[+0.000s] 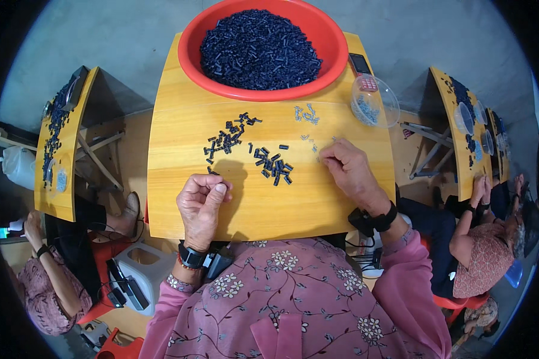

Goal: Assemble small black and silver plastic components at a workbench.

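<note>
My left hand [202,203] is closed, thumb pressed to the curled fingers, above the near left part of the yellow table [179,143]; what it pinches, if anything, is hidden. Over on the right, the fingertips of my right hand [348,169] come together beside a few tiny clear pieces [305,137]; I cannot make out what is between them. Between the hands lies a small heap of short black tubes [273,164]. A looser group of small black parts [224,140] spreads beyond my left hand. More little clear pieces [306,113] lie farther back.
A big red basin [188,66] full of black tubes stands at the table's far edge. To its right are a mobile phone [359,64] and a clear tub [390,107] with small pieces. People sit at similar tables on the left [66,167] and right [452,128].
</note>
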`<state>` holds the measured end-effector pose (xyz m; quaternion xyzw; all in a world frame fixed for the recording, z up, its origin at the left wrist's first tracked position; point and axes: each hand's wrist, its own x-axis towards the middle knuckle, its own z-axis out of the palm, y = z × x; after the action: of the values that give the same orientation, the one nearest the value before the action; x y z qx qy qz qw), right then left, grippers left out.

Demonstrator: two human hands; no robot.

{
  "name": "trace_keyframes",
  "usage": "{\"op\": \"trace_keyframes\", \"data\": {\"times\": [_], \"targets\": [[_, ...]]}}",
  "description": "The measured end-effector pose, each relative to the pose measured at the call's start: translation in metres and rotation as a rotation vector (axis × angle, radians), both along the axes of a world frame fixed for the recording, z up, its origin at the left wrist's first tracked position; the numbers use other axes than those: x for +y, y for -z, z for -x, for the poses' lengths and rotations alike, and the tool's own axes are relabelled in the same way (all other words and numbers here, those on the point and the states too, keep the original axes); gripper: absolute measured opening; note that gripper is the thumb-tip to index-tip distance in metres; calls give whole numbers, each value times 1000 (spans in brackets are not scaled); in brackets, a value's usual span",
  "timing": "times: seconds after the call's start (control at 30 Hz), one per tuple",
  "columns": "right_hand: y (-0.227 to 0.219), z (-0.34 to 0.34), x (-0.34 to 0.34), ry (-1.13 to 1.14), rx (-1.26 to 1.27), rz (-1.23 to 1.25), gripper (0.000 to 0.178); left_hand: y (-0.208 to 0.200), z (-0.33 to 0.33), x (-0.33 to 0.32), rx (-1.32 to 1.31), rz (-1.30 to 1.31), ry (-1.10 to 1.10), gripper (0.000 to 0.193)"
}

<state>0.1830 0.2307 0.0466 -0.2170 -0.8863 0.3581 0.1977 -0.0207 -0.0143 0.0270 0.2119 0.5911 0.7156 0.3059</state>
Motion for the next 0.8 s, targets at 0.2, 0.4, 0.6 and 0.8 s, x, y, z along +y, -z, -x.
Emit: {"op": "trace_keyframes", "data": {"times": [0.2, 0.4, 0.6, 0.8], "targets": [[6, 6, -4, 18, -2, -82, 6, -4, -1, 1, 3, 4, -38, 8], [2, 12, -11, 39, -158, -174, 12, -3, 1, -4, 32, 14, -47, 8], [3, 6, -19, 40, -23, 129, 7, 2, 2, -1, -193, -158, 6, 12], [-28, 31, -51, -26, 133, 645, 9, -2, -1, -4, -372, -276, 49, 11]]}}
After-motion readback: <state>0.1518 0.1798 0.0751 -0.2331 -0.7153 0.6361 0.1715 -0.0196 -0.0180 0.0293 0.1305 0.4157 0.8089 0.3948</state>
